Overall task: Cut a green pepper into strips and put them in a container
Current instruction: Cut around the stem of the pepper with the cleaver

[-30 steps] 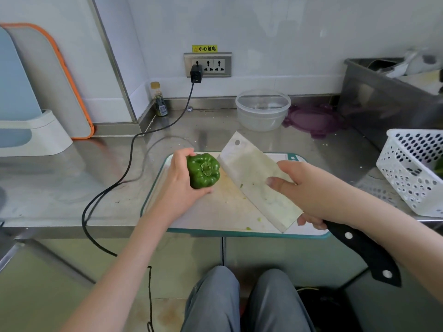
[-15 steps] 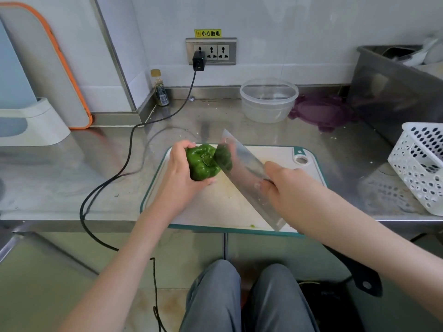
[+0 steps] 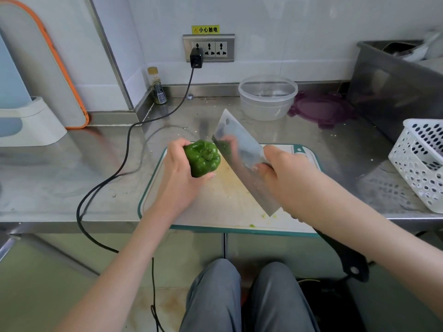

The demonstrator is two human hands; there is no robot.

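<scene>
1. Whole pepper (image 3: 203,158) still uncut, gripped in the left hand (image 3: 178,174) over the far left corner of the board (image 3: 225,209), stem facing up. Looks lifted rather than resting flat, so could roll or slip once the blade lands.
2. Right hand (image 3: 288,180) wrapped round the cleaver (image 3: 242,159) up near the blade, not back on the black handle. Choked grip, so less control if the edge skids off that glossy skin.
3. Blade tilted and just beside the pepper, with left fingers (image 3: 176,146) curled round the far side. Easy nick if the cut starts before the fingers tuck back.
4. Board overhanging the front edge of the bench (image 3: 60,183). Hard chop near that edge, and probably a tip or slide.
5. Tub (image 3: 267,98) well apart at the back, lid (image 3: 321,110) off beside it. Long carry for strips, likely some dropped on the way.
6. Cable (image 3: 124,161) trailing close to the board's left side, so worth not snagging.
</scene>
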